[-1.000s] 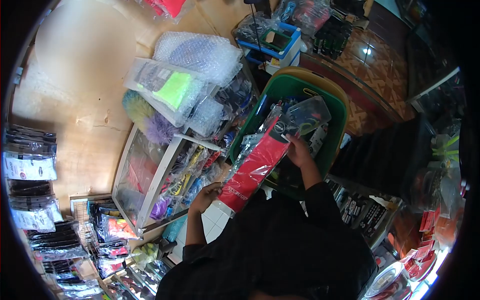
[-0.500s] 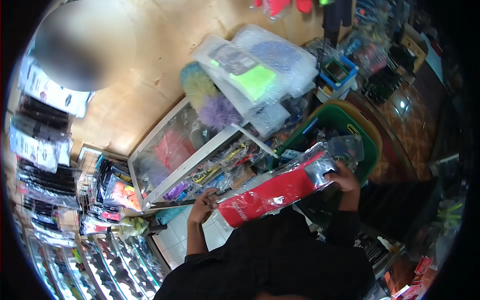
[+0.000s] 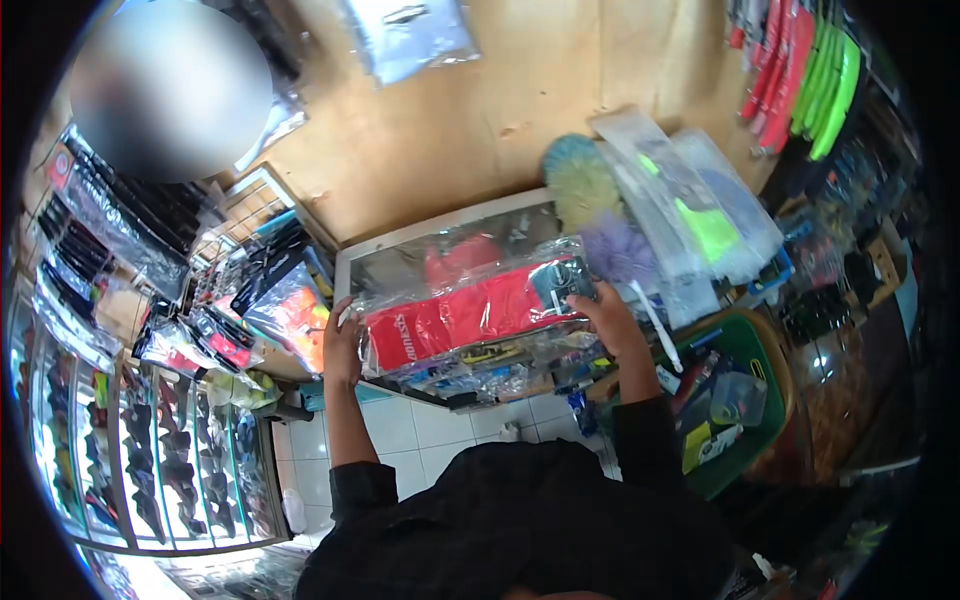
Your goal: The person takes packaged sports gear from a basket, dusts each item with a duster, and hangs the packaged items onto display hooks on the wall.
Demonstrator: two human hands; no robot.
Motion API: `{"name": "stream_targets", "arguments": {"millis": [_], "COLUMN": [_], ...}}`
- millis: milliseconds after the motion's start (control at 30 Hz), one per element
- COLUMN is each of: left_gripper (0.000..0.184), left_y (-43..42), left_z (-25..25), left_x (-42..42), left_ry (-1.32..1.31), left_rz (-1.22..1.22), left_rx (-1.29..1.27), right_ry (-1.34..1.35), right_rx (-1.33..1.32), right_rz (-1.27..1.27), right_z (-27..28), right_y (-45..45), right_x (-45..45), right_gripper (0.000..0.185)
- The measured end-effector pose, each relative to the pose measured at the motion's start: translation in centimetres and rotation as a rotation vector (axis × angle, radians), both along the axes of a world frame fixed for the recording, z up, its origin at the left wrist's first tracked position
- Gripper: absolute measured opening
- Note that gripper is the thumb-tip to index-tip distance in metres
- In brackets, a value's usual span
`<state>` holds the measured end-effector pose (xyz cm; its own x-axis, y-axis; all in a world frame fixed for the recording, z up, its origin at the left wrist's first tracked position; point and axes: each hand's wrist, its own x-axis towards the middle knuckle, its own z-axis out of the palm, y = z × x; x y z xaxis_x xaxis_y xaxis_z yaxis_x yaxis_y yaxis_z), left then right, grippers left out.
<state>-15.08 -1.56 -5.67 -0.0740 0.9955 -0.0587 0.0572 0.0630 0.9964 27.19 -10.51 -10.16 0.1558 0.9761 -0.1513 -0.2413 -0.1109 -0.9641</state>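
Note:
A long red folded item in a clear plastic packet (image 3: pixel 470 318), perhaps a pair of long socks, stretches between my hands in front of a glass display case (image 3: pixel 440 232). White lettering shows near its left end and a dark grey patch near its right. My left hand (image 3: pixel 342 348) grips the left end. At the other end, my right hand (image 3: pixel 610 318) is closed on the packet near the dark patch, thumb on top. Several plastic-wrapped goods (image 3: pixel 490 378) show just below the packet in the case.
A multicoloured duster (image 3: pixel 615 245) and clear plastic parcels (image 3: pixel 700 210) lie on the case. To the right stands a green bin (image 3: pixel 768 350) with assorted goods. Black packets (image 3: pixel 125 215) hang at left above glass shelves (image 3: pixel 165 455). Red and green items (image 3: pixel 800 75) hang at upper right.
The view has swung left. The packet has gone from above the green bin to in front of the display case and lies more level. Both hands have kept their hold on its ends.

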Motion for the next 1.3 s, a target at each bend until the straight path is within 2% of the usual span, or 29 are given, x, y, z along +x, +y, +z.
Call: {"name": "stream_targets", "arguments": {"millis": [67, 133, 167, 200, 233, 267, 333, 367, 433, 600, 667, 700, 733, 800, 833, 900, 967, 1000, 1033, 1100, 1167, 1200, 1233, 1267, 1300], "left_gripper": [0.040, 0.043, 0.049, 0.049, 0.052, 0.055, 0.057, 0.057, 0.058, 0.059, 0.061, 0.063, 0.063, 0.062, 0.062, 0.060, 0.059, 0.057, 0.057, 0.057, 0.058, 0.060, 0.060, 0.063, 0.067], "left_y": [1.1, 2.3, 2.4, 2.5, 3.1, 3.7, 3.9, 3.8, 4.0, 3.7, 3.7, 4.2, 4.6, 5.2, 5.1, 4.3, 3.9, 3.9, 4.1, 4.4, 4.3, 4.2, 4.4, 4.9, 5.0], "left_z": [0.0, -1.0, -1.0, -1.9, -3.3, -4.5, -5.9, -6.0, -7.0, -4.8, -3.6, -4.6, -5.3, -6.3, -5.4, -3.6, -2.3, -2.2, -2.4, -2.7, -2.2, -2.0, -3.7, -6.8, -7.4], "left_x": [-0.7, -1.4, -1.8, -2.1, -2.3, -2.5, -2.6, -2.5, -2.5, -1.9, -1.6, -2.0, -2.1, -2.3, -1.9, -0.8, 0.0, 0.4, 0.8, 1.1, 1.4, 1.5, 1.1, 0.3, 0.0], "left_ry": [-0.053, -0.173, -0.037, -0.041, 0.212, 0.464, 0.394, 0.424, 0.491, 0.576, 0.488, 0.350, 0.339, 0.472, 0.467, 0.367, 0.353, 0.344, 0.338, 0.427, 0.428, 0.430, 0.435, 0.337, 0.233], "left_rz": [0.005, -0.048, -0.059, -0.054, -0.102, -0.148, -0.180, -0.152, -0.103, -0.092, -0.169, -0.221, -0.226, -0.313, -0.305, -0.433, -0.419, -0.402, -0.418, -0.363, -0.354, -0.333, -0.344, -0.349, -0.347], "left_rx": [0.014, 0.054, 0.009, 0.001, 0.075, 0.153, 0.167, 0.172, 0.217, 0.156, 0.041, 0.007, 0.001, 0.274, 0.272, 0.170, 0.107, 0.050, 0.051, -0.096, -0.132, -0.167, -0.169, 0.091, 0.349], "right_ry": [0.151, 0.091, -0.159, -0.407, -0.598, -0.604, -1.208, -1.219, -1.588, -1.548, -1.387, -1.326, -1.338, -1.347, -1.351, -0.929, -1.028, -0.982, -1.101, -0.790, -0.822, -0.770, -0.713, -0.709, -0.687], "right_rx": [-0.014, -0.026, -0.020, -0.009, -0.133, -0.129, 0.207, 0.209, -0.041, -0.099, -0.177, -0.228, -0.235, 0.284, 0.289, 0.028, 0.209, 0.183, 0.041, -0.008, -0.060, -0.023, 0.014, 0.010, 0.058], "right_rz": [-0.064, -0.036, -0.026, -0.016, 0.039, 0.041, -0.526, -0.519, -0.530, -0.487, -0.498, -0.452, -0.452, -0.512, -0.504, -0.538, -0.460, -0.374, -0.332, -0.184, -0.054, 0.077, 0.205, 0.197, 0.323], "right_z": [2.0, 1.4, 0.0, -0.9, 2.6, 1.6, -0.8, -1.2, -0.2, -2.8, -2.6, -2.4, -3.5, -6.6, -5.9, -4.5, -3.3, -3.2, -2.3, -3.2, -1.5, -2.4, -3.0, -3.2, -2.8], "right_y": [1.4, 2.7, 3.6, 4.1, 2.8, 2.9, 2.5, 2.1, 1.2, 1.8, 1.3, 0.9, 0.6, 0.0, -0.7, -3.0, -4.1, -4.8, -5.4, -5.3, -5.4, -4.9, -4.3, -4.1, -3.6], "right_x": [-1.4, -0.9, 0.0, 0.1, -0.8, -0.7, 0.5, 1.3, 2.0, 4.6, 5.1, 5.3, 6.6, 8.9, 8.0, 4.8, 0.7, -1.1, -3.7, -7.8, -12.5, -14.0, -15.4, -16.8, -18.3], "right_gripper": [0.039, 0.034, 0.032, 0.030, 0.034, 0.034, 0.044, 0.044, 0.055, 0.066, 0.059, 0.052, 0.052, 0.050, 0.050, 0.044, 0.039, 0.041, 0.043, 0.049, 0.053, 0.056, 0.058, 0.058, 0.059]}}
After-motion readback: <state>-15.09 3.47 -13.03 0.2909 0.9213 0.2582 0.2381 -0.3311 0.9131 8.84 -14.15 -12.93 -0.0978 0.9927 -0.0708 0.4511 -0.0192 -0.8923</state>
